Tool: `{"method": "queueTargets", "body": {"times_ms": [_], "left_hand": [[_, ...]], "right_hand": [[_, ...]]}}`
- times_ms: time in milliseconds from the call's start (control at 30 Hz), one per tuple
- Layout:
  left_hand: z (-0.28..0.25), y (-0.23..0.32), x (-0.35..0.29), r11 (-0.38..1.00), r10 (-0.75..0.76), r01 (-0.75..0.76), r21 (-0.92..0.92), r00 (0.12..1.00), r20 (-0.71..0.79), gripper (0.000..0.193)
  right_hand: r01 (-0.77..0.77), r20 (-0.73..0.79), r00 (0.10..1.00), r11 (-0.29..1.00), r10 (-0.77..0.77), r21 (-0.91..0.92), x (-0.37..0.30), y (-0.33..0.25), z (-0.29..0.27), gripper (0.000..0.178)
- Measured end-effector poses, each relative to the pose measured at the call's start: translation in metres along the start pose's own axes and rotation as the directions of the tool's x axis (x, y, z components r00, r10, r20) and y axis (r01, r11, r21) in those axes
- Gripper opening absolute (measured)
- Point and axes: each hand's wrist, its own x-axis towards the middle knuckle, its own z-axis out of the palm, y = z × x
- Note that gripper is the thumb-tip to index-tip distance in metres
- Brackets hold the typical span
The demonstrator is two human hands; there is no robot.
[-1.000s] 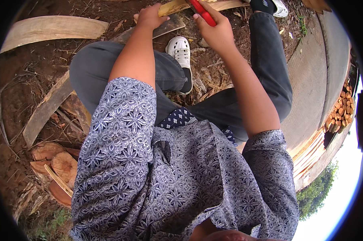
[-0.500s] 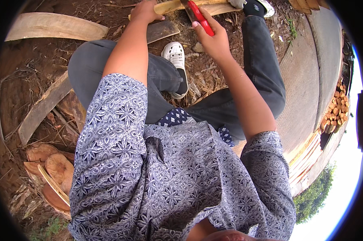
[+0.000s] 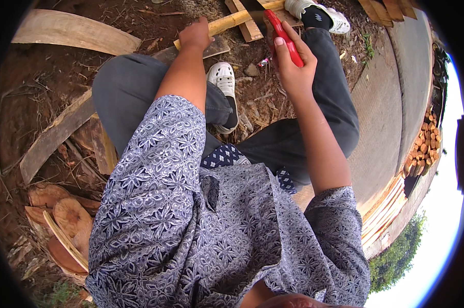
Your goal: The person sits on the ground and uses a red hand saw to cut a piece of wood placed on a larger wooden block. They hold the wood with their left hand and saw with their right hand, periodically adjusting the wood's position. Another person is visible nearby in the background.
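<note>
My left hand is closed on the near-left end of a yellowish wooden stick, which slants up to the right. My right hand grips the red handle of a hand saw, its thumb lying along the handle. Only a bit of the dark blade shows, at the top edge near the stick, so its teeth cannot be made out. Under the stick lies a short wooden board. A white clog on my outstretched foot is close to the stick's far end.
A wide pale plank lies at upper left, with a weathered board below it. Cut log pieces are piled at lower left. My other white clog is between my hands. Paved ground and stacked wood are at right.
My right hand and the saw have moved right and down in the picture. My left hand and the stick sit lower and further right, and more of the board beneath shows.
</note>
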Motion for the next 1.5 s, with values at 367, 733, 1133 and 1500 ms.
{"method": "queueTargets", "body": {"times_ms": [367, 733, 1133, 1500], "left_hand": [[-0.004, -0.007, -0.004, 0.993, 0.113, -0.109, -0.051, 0.99, 0.08, 0.062], [-0.011, -0.004, -0.003, 0.995, 0.098, -0.094, -0.035, 0.989, 0.108, 0.059], [-0.003, -0.009, -0.003, 0.995, 0.093, -0.091, -0.031, 0.994, 0.066, 0.061], [0.011, 0.017, -0.034, 0.945, 0.323, -0.326, -0.004, 0.935, 0.145, 0.058]], "right_hand": [[0.0, 0.137, 0.99, 0.982, 0.027, -0.188, -0.008, 0.013, 0.001, 0.044], [-0.055, 0.191, 0.978, 0.982, 0.09, -0.182, -0.013, 0.005, -0.019, 0.044], [0.072, 0.308, 0.949, 0.905, 0.067, -0.419, -0.043, -0.086, -0.077, 0.044], [0.079, -0.027, 0.996, 0.989, -0.083, -0.122, 0.092, 0.045, 0.072, 0.033]]}}
